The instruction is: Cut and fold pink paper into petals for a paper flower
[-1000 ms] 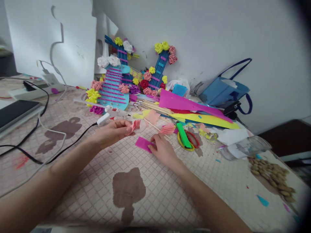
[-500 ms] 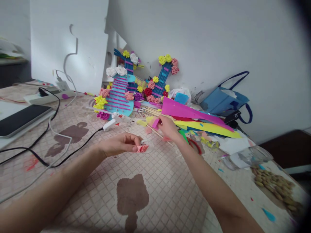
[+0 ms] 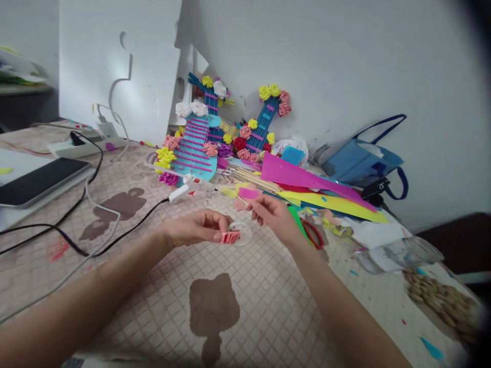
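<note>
My left hand (image 3: 199,226) pinches a folded coral paper piece (image 3: 230,237), its pleats facing right. A clear round plastic disc (image 3: 245,234) shows just behind and to the right of the paper. To the right, my right hand (image 3: 274,217) has its thumb and fingers closed on a thin wooden stick (image 3: 242,200), whose far end points up and left. Beyond those fingertips lie a magenta paper scrap (image 3: 249,193) and a yellow scrap (image 3: 229,192). Scissors with red handles (image 3: 312,234) lie beside my right wrist, partly hidden by green paper (image 3: 299,221).
A white glue gun (image 3: 187,187) with a black cord stands left of the scraps. Behind are flower-trimmed paper crafts (image 3: 195,148), a bundle of sticks (image 3: 255,180) and magenta sheets (image 3: 307,176). A tablet-like device (image 3: 46,180) lies left; peanuts (image 3: 437,301) lie right.
My right hand has left the magenta scrap and come nearer to me, now with the thin stick. My left hand still holds the folded coral paper. The view has shifted slightly.
</note>
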The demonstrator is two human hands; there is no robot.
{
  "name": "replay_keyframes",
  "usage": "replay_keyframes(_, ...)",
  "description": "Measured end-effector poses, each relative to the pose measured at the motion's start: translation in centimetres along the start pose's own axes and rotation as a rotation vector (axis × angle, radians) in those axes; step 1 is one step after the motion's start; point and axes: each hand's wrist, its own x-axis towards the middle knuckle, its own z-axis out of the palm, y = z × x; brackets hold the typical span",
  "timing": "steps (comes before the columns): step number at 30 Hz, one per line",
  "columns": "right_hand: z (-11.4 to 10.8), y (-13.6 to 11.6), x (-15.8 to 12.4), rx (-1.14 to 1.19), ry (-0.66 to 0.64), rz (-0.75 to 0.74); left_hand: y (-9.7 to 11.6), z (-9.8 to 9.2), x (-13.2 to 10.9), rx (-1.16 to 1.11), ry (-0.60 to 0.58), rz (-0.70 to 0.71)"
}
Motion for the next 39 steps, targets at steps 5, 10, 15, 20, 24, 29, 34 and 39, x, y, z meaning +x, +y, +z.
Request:
replay_keyframes(5, 1.3, -0.5, -4.7, 0.714, -0.190, 0.037, -0.4, 0.3, 0.1, -0.050, 0.022, -0.017)
replay_keyframes(10, 1.7, 0.0, -4.9, 0.905, -0.220, 0.028, -1.0, 0.3, 0.3, -0.139, 0.065, -0.044)
replay_keyframes(15, 2.3, 0.0, -4.7, 0.950, -0.148, 0.099, -1.6, 0.6, 0.4, -0.208, 0.060, -0.088)
replay_keyframes(20, 2.8, 0.1, -4.7, 0.981, -0.075, 0.149, -1.9, 1.2, 0.6, -0.302, 0.041, -0.111)
replay_keyframes(24, 2.3, 0.2, -4.7, 0.852, -0.021, 0.070, -1.8, 1.2, 0.8, -0.310, 0.040, -0.144)
replay_keyframes(29, 0.6, -0.3, -5.1, 0.412, 0.075, -0.137, -1.6, 0.8, 1.1, -0.203, 0.243, -0.185)
replay_keyframes(34, 0.6, -1.7, -5.8, 0.102, 0.134, -0.189, -0.7, 1.2, 1.2, 0.211, 0.536, -0.023)
replay_keyframes(39, 2.0, -2.7, -6.2, -0.080, 0.154, -0.211, 0.5, 3.7, 1.2, 0.697, 0.682, 0.153)
